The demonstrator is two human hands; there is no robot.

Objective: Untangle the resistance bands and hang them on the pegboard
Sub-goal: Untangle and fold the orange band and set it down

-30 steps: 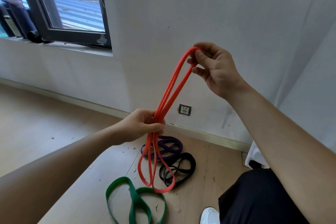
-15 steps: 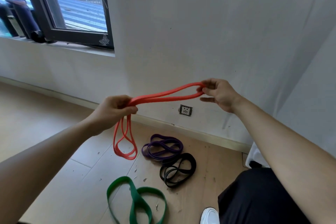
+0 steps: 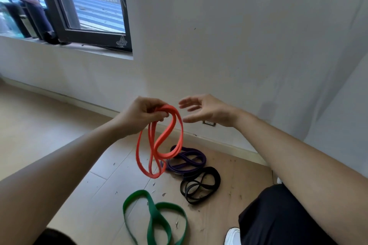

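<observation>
My right hand point(image 3: 209, 112) is off now, fingers apart at 3 o'clock. My left hand point(image 3: 142, 118) clamps the orange band point(image 3: 166, 135), likely ready for hanging.

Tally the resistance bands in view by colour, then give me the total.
orange band: 1, gripped by the left hand
purple band: 1
black band: 1
green band: 1
Total: 4
</observation>
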